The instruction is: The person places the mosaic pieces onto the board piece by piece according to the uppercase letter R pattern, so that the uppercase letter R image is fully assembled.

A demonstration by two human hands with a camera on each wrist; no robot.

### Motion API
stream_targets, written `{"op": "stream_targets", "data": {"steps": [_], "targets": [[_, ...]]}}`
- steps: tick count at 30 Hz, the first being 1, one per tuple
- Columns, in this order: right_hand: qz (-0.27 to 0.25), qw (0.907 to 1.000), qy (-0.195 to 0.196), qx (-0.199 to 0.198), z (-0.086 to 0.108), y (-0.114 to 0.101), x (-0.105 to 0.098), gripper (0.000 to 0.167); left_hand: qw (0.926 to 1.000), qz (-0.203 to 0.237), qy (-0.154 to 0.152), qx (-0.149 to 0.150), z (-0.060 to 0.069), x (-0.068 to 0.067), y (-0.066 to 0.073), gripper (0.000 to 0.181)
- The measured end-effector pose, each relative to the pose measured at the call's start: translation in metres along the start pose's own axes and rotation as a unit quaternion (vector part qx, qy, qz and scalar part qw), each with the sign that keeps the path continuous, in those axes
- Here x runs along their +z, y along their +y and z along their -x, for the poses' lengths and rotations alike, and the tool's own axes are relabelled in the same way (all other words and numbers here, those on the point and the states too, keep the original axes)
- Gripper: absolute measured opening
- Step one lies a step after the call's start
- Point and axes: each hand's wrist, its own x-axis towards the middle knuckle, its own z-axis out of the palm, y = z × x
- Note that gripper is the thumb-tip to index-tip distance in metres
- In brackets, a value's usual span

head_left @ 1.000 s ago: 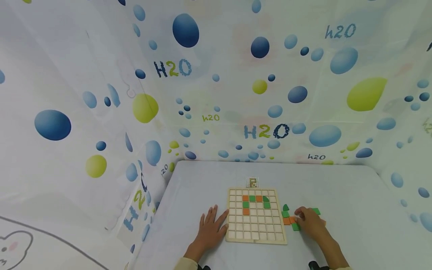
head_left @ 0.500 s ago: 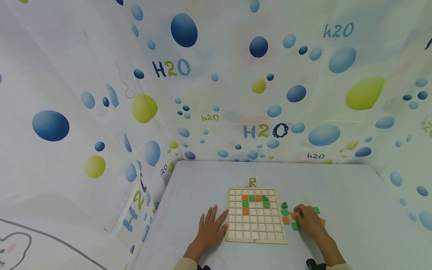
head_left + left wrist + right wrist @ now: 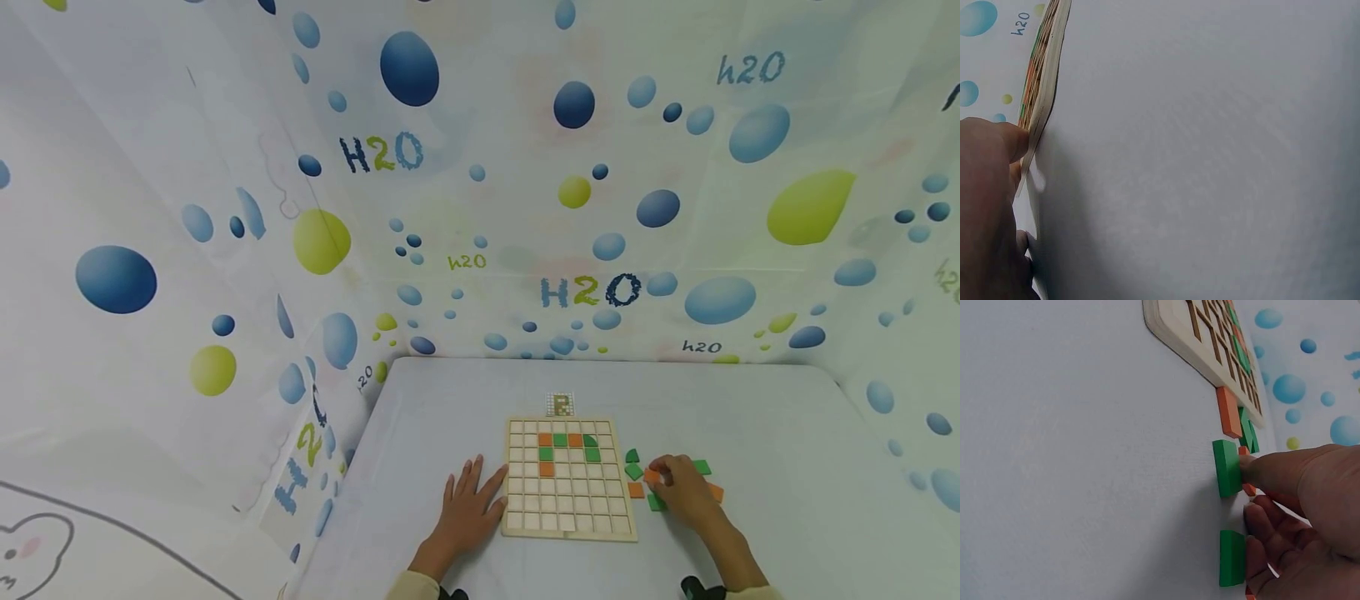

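Note:
A wooden grid board (image 3: pixel 570 537) lies on the table, with orange and green tiles set in its upper cells. My left hand (image 3: pixel 472 512) rests with fingers spread beside it, the thumb touching the board's left edge. To the right of the board, my right hand (image 3: pixel 686 492) pinches an orange tile (image 3: pixel 652 476) between thumb and fingertips. Around that hand lie a loose orange tile (image 3: pixel 636 490), a green tile (image 3: pixel 634 472) and a darker green rounded piece (image 3: pixel 632 456). In the right wrist view, a green tile (image 3: pixel 1227 469) sits close by the thumb.
A small printed pattern card (image 3: pixel 560 405) lies just beyond the board. More loose tiles, including a green tile (image 3: pixel 701 467) and an orange tile (image 3: pixel 716 493), lie right of the right hand. A patterned curtain (image 3: pixel 510 208) hangs behind the table (image 3: pixel 450 387).
The right hand shifts slightly left and parts the orange tile from its neighbour. A green tile beside it has turned at an angle. The left hand stays in place.

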Motion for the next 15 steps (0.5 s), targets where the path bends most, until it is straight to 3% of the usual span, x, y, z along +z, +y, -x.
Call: {"op": "stream_targets", "data": {"steps": [15], "targets": [[0.005, 1.0, 0.002, -0.008, -0.0012, -0.0008, 0.0028, 0.027, 0.9998, 0.0, 0.017, 0.005, -0.0011, 0.0081, -0.0048, 0.054]]}}
